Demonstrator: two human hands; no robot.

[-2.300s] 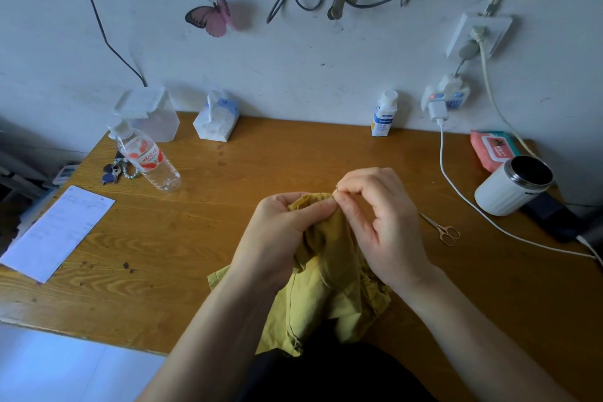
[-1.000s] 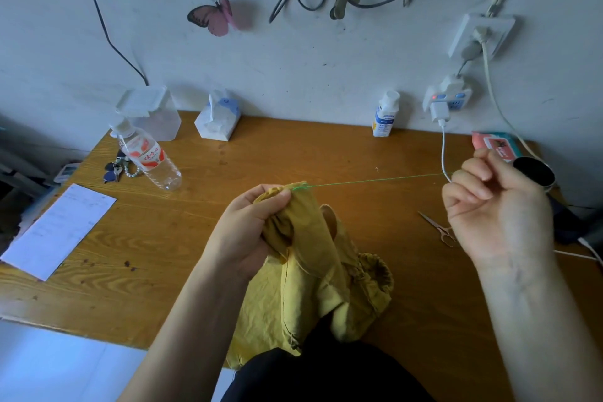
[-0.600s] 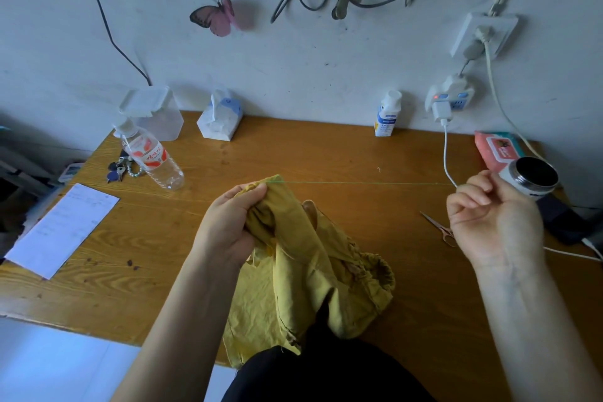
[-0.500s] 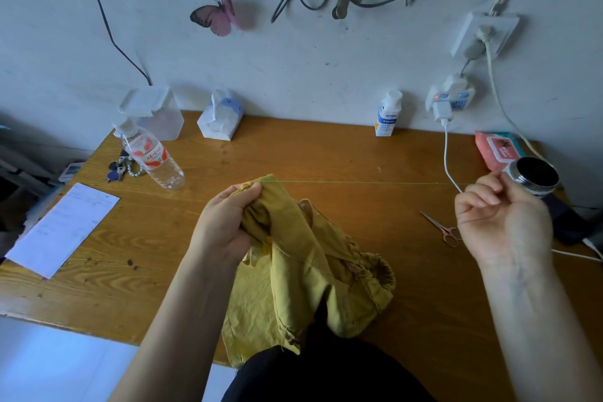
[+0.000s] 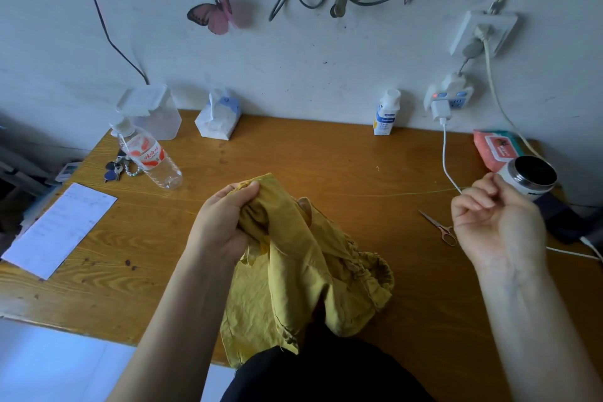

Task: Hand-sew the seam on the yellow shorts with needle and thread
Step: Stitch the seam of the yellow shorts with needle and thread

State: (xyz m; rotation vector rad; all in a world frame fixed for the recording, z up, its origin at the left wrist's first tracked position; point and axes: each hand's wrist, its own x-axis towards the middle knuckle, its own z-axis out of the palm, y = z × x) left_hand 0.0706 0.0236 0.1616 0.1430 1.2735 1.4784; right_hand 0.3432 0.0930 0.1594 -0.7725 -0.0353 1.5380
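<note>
Pulled well away to the right since it worked against the left hand (image 5: pixel 222 225), the right hand (image 5: pixel 499 222) curls its fingers round the faint green thread (image 5: pixel 408 193), which seems to run taut back to the bunched yellow shorts (image 5: pixel 310 271) that the left hand pinches at their top edge, heaped on the table (image 5: pixel 326 153) between both hands.

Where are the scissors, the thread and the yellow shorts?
scissors (image 5: pixel 438 226), head view, near the pivot.
thread (image 5: pixel 408 193), head view, midway along the taut span.
yellow shorts (image 5: pixel 310 264), head view, middle of the bunched fabric.
</note>
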